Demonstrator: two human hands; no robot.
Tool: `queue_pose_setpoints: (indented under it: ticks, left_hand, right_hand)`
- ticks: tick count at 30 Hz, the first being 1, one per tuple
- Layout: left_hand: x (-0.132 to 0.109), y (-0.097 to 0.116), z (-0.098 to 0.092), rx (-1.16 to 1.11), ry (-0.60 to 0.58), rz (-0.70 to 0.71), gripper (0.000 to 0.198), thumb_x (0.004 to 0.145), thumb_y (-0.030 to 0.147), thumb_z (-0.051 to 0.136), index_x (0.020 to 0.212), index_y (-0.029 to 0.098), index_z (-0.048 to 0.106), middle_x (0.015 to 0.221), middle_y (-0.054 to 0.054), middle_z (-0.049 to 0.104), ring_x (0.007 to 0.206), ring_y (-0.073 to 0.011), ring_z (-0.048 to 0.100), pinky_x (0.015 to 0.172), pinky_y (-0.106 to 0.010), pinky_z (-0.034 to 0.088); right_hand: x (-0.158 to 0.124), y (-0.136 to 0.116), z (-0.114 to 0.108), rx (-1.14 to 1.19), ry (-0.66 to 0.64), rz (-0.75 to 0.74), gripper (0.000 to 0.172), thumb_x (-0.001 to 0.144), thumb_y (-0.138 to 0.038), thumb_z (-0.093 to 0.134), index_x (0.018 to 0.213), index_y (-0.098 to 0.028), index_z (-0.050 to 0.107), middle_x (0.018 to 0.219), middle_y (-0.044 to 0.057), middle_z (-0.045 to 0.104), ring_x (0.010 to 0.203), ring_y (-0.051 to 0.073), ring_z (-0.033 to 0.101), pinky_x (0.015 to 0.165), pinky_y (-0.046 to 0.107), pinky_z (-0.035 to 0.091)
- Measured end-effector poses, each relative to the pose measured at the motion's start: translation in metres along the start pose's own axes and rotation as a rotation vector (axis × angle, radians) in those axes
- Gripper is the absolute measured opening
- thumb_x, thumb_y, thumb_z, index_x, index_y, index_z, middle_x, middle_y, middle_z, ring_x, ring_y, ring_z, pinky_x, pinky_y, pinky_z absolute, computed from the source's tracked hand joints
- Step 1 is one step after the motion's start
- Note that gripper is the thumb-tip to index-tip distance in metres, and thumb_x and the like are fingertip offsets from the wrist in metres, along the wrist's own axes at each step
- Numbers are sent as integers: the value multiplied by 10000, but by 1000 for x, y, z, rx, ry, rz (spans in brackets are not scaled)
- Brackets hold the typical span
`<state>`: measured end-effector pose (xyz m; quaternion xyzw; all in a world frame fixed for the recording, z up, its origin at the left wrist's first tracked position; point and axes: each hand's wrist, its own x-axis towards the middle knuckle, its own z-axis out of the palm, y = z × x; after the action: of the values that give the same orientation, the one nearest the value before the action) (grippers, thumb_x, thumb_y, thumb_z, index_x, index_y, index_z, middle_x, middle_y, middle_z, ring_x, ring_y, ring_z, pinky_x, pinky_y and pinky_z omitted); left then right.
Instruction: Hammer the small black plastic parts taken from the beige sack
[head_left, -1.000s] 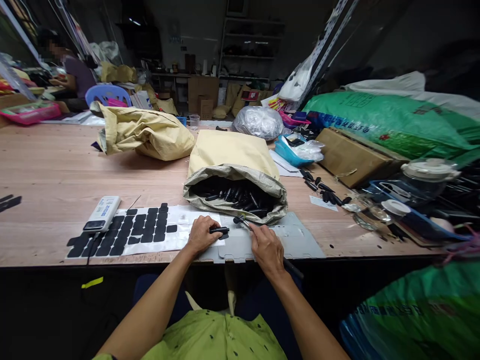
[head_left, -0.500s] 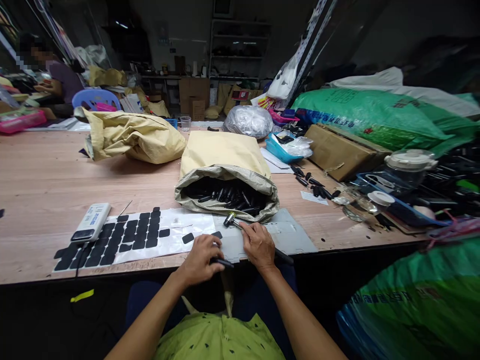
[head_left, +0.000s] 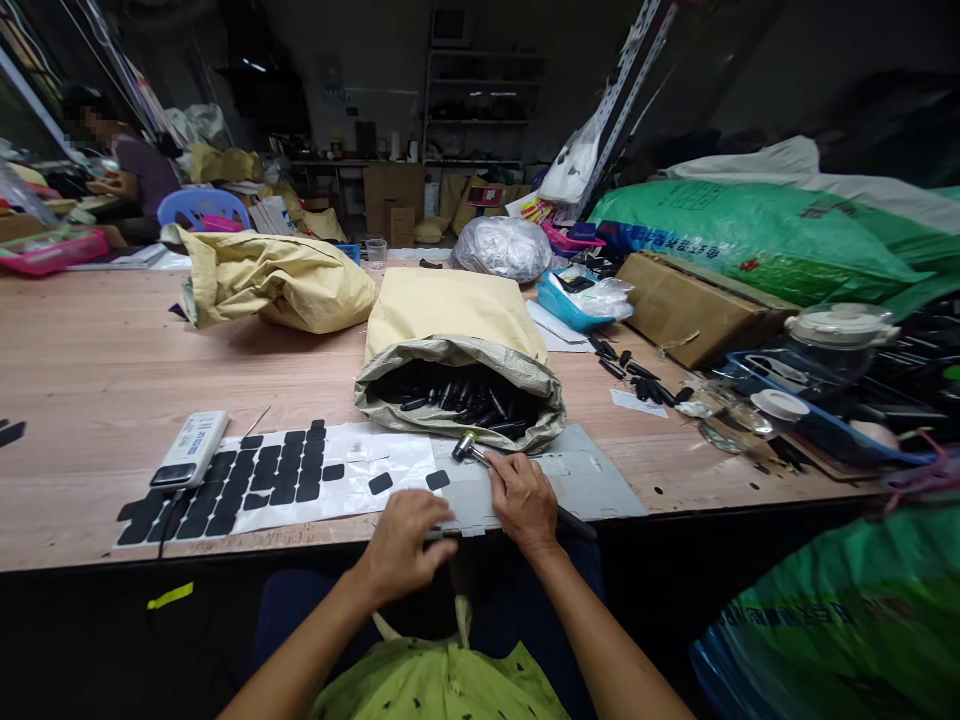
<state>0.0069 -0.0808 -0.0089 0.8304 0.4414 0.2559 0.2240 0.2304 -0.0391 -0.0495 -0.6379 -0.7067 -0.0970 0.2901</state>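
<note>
In my right hand (head_left: 523,500) is a small hammer (head_left: 464,447) with a metal and yellow head. Its fingers wrap the shaft, the head points left over the grey mat (head_left: 592,470), and the dark grip sticks out behind the hand. My left hand (head_left: 407,545) is at the table's front edge, thumb and fingers closed around a small black elongated piece (head_left: 435,535), mostly hidden by the fingers. Just beyond both hands lies a cream sack (head_left: 457,310), its mouth facing me, with many black elongated pieces (head_left: 465,395) inside.
Black rounded-square pads (head_left: 262,470) lie on white sheets at left, beside a white device (head_left: 191,450). Another cream sack (head_left: 300,280) lies behind. At right are loose black pieces (head_left: 645,380), a cardboard box (head_left: 694,305) and green bags (head_left: 757,235). A person (head_left: 135,180) sits far left.
My left hand has turned, so its fingers now cover most of the black piece that showed before. The hammer stays in my right hand near the same spot. The whole view has shifted slightly.
</note>
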Motion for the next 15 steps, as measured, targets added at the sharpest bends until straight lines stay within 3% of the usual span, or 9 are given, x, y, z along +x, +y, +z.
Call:
queue_pose_setpoints:
  ticks: [3,5,9,12,15]
  left_hand:
    - [61,-18,-21,57,266,-137,197,896,254,589,1070,219,673,1031,-65,702,978,-223,614,874,-392,489]
    - [100,-34,-32,154,331,-262,196,899,242,573,1057,212,686,1002,-72,700,950,-227,614,838,-365,491]
    - [146,-56,-40,362,195,-512,233,829,219,624,1040,185,719,1059,-128,692,1039,-291,605,867,-383,461]
    - [156,-62,-39,381,93,-625,240,806,188,615,1011,155,735,1069,-166,690,1046,-318,613,850,-392,447]
    - [155,-63,-40,366,71,-644,225,806,211,623,988,153,741,1041,-161,698,1021,-312,612,827,-380,445]
  right_hand:
    - [0,0,0,4,0,3,290,909,-207,536,1143,-270,694,867,24,609,817,180,488,749,295,360]
    - [0,0,-1,11,-2,4,289,908,-213,537,1146,-270,691,868,25,607,816,180,487,747,297,362]
    - [1,1,-1,19,-5,7,277,906,-219,531,1130,-252,691,874,37,612,812,185,490,742,304,371]
    - [1,0,-1,34,-3,9,269,910,-226,520,1120,-246,688,877,43,615,830,190,504,752,308,383]
    - [1,0,-1,40,-6,23,262,908,-226,522,1110,-242,688,882,45,618,835,191,510,754,309,389]
